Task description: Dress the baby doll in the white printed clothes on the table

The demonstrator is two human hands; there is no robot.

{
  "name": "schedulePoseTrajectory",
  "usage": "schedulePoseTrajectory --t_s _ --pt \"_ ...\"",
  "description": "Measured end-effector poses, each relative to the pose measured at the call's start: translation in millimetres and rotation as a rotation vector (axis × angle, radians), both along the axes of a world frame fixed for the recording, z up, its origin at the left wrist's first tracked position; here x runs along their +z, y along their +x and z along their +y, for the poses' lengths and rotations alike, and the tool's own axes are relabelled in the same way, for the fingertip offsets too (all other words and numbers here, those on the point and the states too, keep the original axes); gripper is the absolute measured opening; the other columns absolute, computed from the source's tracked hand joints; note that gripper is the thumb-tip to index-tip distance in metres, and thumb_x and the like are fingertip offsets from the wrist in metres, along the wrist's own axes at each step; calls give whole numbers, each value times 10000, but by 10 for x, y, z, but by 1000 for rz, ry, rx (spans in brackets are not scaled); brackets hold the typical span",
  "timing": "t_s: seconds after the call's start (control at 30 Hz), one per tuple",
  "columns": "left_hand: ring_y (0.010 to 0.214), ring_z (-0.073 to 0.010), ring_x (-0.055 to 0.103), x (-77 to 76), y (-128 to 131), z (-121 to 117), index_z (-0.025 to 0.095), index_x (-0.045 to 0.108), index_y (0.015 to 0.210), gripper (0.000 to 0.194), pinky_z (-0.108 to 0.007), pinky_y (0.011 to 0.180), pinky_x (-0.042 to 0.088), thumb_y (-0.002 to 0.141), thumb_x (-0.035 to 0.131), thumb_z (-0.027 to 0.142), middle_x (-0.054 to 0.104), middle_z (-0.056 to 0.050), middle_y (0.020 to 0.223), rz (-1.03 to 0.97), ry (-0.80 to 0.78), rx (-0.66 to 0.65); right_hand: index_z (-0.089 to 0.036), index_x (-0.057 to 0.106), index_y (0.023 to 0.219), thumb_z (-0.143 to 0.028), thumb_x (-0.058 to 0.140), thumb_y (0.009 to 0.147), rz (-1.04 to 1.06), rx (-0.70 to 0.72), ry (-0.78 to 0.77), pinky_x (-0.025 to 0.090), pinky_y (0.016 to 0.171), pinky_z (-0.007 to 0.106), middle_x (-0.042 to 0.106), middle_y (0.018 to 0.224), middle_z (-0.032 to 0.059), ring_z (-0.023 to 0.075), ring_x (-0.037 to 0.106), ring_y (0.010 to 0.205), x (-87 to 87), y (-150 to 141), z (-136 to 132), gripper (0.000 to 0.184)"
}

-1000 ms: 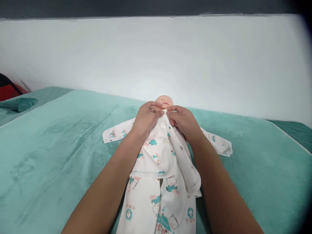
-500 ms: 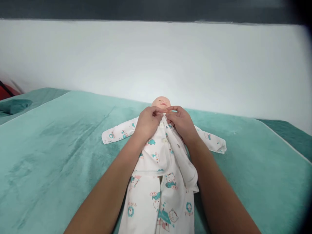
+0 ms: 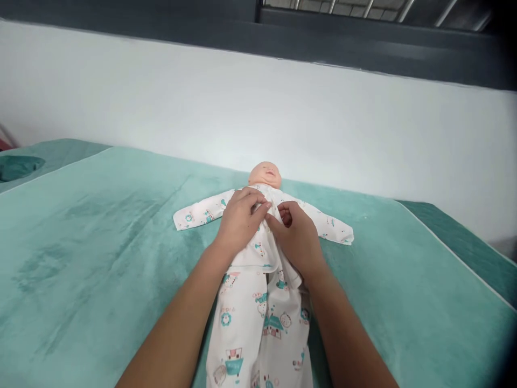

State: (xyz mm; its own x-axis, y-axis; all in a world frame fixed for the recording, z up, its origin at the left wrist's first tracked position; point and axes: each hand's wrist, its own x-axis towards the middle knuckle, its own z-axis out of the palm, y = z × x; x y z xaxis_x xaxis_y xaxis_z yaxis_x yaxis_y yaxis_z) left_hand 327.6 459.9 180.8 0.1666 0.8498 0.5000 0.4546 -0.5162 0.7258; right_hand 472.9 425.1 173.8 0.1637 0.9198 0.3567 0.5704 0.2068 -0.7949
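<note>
A baby doll lies on its back, its sleeves spread out to both sides. It wears a white printed baby shirt and matching printed pants. My left hand pinches the shirt's front edge at the upper chest, thumb and fingers together. Close beside it, my right hand grips the other front edge with bent fingers. The front opening runs down between my hands, and its lower part hangs apart. My fingers cover the exact spot where the two edges meet.
A green plush cover spreads under the doll, with darker green borders at left and right. Behind the doll's head rises a white wall, topped by a dark ledge. Metal bars show at the top right.
Both hands have moved down from the doll's neck to the upper chest, uncovering the chin and collar. The camera view has tilted, so bars now show above the ledge.
</note>
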Motion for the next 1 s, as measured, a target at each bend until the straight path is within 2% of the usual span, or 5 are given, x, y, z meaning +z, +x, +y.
schedulePoseTrajectory --t_s 0.17,0.3,0.53,0.7,1.0 --pt "1148 -216 558 23 18 10 245 670 858 58 -362 1025 412 890 637 279 678 -27 1115 10 -38 -20 -222 611 831 -407 626 860 186 72 -9 367 631 278 529 693 -43 137 434 643 -28 66 76 188" --pt "1141 -217 551 19 50 3 235 649 875 69 -363 1015 403 905 627 294 681 -27 1092 58 6 -2 -204 663 839 -381 647 852 379 125 -23 409 696 268 611 768 -20 141 519 730 -39 96 112 178" --pt "1128 -220 554 1 78 3 221 630 853 79 -354 990 411 913 599 262 669 -38 1107 84 44 18 -209 695 854 -368 688 817 588 116 -5 457 770 281 669 853 -5 150 578 801 -12 104 116 164" --pt "1113 -228 550 8 86 9 222 647 941 62 -367 988 409 912 597 243 667 -39 1088 129 78 18 -204 706 849 -352 692 813 609 191 -16 471 767 281 678 840 -1 143 587 787 -14 104 134 153" --pt "914 -180 585 54 103 -3 201 640 813 102 -326 862 429 900 587 199 660 -9 876 49 77 4 -202 722 856 -357 714 808 620 170 27 482 777 290 703 852 0 146 609 811 -49 113 155 162"
